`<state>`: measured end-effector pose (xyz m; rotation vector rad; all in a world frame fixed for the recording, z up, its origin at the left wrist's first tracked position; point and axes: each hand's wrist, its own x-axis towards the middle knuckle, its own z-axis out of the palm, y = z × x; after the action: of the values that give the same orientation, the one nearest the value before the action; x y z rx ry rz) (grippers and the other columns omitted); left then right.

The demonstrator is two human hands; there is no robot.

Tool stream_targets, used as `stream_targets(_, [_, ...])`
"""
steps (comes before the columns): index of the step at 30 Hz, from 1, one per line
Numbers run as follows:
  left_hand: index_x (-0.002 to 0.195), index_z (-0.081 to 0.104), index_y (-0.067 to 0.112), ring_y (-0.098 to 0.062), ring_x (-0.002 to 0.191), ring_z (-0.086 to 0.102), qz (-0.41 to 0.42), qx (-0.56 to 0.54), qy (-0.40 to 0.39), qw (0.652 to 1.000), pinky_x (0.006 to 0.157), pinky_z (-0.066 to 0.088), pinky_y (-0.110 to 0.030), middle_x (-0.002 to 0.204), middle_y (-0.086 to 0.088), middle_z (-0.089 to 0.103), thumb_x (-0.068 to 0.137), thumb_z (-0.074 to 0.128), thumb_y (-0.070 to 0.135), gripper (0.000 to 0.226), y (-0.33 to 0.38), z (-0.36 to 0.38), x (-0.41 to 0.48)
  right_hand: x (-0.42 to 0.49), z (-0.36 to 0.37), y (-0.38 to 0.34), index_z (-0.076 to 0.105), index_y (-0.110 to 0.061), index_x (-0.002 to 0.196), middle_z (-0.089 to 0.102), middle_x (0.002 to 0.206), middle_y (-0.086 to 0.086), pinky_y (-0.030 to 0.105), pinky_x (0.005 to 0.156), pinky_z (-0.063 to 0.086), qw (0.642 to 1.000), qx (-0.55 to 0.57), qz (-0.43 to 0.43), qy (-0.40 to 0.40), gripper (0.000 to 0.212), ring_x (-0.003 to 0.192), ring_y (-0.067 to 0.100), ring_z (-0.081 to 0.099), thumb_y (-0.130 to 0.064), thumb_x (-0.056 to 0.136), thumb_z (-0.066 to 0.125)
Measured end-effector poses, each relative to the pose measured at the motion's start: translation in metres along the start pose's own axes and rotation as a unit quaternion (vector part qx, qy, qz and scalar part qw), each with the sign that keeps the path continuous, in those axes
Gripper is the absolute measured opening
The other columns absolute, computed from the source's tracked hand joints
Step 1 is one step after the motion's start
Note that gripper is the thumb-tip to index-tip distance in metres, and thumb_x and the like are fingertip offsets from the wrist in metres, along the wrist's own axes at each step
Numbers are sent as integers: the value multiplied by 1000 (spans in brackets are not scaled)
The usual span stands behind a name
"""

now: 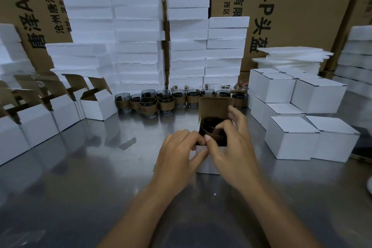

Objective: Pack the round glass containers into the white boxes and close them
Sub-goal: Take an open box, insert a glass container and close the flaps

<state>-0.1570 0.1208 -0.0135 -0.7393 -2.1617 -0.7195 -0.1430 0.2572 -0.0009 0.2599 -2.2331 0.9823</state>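
A small white box (203, 162) stands open on the steel table in front of me, its brown-lined lid flap (213, 106) upright at the back. A round glass container (213, 130) with a brown band sits inside it. My left hand (177, 151) grips the box's front left edge. My right hand (231, 139) reaches over the opening, fingers on the container and the right wall. Several more banded glass containers (148, 104) stand in rows at the back of the table.
Open empty white boxes (96, 104) line the left side. Closed white boxes (291, 137) are stacked on the right. Tall stacks of white foam blocks (136, 36) and foam sheets (291, 56) stand behind, against brown cartons (302, 6).
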Motion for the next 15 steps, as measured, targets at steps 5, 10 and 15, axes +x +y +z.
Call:
stream_targets(5, [80, 60, 17, -9, 67, 49, -16, -19, 13, 1000, 66, 36, -28, 73, 6, 57, 81, 67, 30, 15, -1, -1, 1, 0, 2, 11, 58, -18, 77, 28, 150, -2, 36, 104, 26, 997, -74, -24, -25, 27, 134, 13, 26, -32, 95, 42])
stream_targets(10, [80, 60, 17, -2, 68, 42, -18, -12, 18, 1000, 64, 33, -17, 75, 11, 53, 82, 64, 32, 15, -2, -1, 1, 0, 2, 11, 71, -18, 87, 35, 148, -4, 40, 110, 20, 993, -106, -36, -46, 50, 133, 7, 21, -40, 93, 27])
stream_targets(15, [92, 61, 26, -2, 72, 45, -23, -25, 2, 999, 68, 38, -24, 79, 13, 53, 85, 58, 42, 18, -6, -3, 2, 4, -2, 1, 61, -27, 97, 50, 123, -5, 11, 93, 30, 994, 70, 4, 86, 25, 113, -7, 41, -29, 93, 36])
